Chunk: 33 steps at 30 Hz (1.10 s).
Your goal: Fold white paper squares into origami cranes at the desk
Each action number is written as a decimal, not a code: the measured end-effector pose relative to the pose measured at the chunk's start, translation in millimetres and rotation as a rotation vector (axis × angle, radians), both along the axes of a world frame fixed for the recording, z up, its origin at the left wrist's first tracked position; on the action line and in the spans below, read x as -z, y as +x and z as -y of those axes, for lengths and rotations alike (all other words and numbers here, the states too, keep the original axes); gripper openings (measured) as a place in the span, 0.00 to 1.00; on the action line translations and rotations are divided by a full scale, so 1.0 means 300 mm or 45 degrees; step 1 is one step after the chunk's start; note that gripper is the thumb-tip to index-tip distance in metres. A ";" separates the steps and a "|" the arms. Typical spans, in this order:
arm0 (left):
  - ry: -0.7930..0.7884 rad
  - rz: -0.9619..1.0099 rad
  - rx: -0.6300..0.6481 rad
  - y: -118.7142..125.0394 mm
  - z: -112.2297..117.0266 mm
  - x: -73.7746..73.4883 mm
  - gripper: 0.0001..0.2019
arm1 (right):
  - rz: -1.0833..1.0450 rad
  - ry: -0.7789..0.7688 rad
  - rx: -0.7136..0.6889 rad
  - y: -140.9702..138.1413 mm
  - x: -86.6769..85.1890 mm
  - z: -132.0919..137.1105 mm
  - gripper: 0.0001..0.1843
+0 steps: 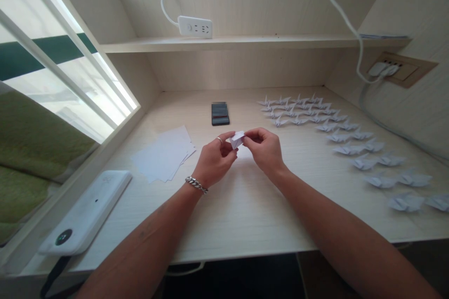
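Paper sheets (161, 155) lie on the table (242, 224), left of the dark device (220, 116). In front of the device, the left hand (213, 160) has its grip closed on the folded paper (237, 139); the right hand (264, 150) pinches its right edge. Paper cranes (347, 150) stand right of the device.

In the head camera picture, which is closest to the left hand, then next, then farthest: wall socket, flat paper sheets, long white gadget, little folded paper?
From the left hand:
1. Little folded paper: held in it.
2. Flat paper sheets: just to its left.
3. Long white gadget: farther left, lower down.
4. Wall socket: far over on the right.
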<state>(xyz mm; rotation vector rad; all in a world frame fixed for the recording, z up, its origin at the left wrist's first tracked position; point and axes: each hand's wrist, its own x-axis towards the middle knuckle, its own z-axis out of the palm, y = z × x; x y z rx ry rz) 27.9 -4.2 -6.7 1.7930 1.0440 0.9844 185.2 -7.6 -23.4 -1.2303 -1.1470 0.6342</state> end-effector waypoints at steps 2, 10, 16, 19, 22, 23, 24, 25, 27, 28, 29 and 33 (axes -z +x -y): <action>-0.085 0.090 0.008 0.001 -0.002 -0.004 0.31 | -0.001 -0.003 0.003 0.001 -0.001 0.000 0.08; -0.454 0.461 0.026 0.018 0.004 -0.020 0.34 | 0.049 0.021 -0.060 -0.008 -0.009 0.011 0.07; -0.510 0.492 0.098 0.011 0.006 -0.024 0.32 | 0.007 0.034 -0.140 -0.011 -0.008 0.014 0.07; -0.422 0.457 0.071 0.007 -0.002 -0.021 0.31 | -0.016 0.044 -0.195 -0.010 -0.006 0.013 0.08; -0.194 0.372 0.029 0.005 -0.012 -0.011 0.26 | -0.057 0.051 -0.276 -0.012 -0.005 0.012 0.07; -0.128 0.348 0.028 0.004 -0.015 -0.007 0.23 | -0.069 0.054 -0.299 -0.013 -0.004 0.012 0.07; -0.081 0.337 0.029 0.003 -0.017 -0.003 0.21 | -0.082 0.056 -0.317 -0.013 -0.004 0.012 0.07; -0.048 0.335 0.031 0.003 -0.019 0.000 0.19 | -0.095 0.059 -0.329 -0.014 -0.004 0.012 0.07; -0.005 0.347 0.032 0.002 -0.020 0.004 0.18 | -0.129 0.064 -0.345 -0.014 -0.004 0.010 0.09; 0.013 0.354 0.033 0.002 -0.021 0.005 0.18 | -0.151 0.065 -0.349 -0.014 -0.004 0.010 0.09; 0.030 0.361 0.035 0.002 -0.021 0.006 0.17 | -0.176 0.065 -0.352 -0.014 -0.005 0.009 0.10; 0.080 0.401 0.051 0.004 -0.019 0.006 0.15 | -0.293 0.040 -0.384 -0.017 -0.010 0.009 0.11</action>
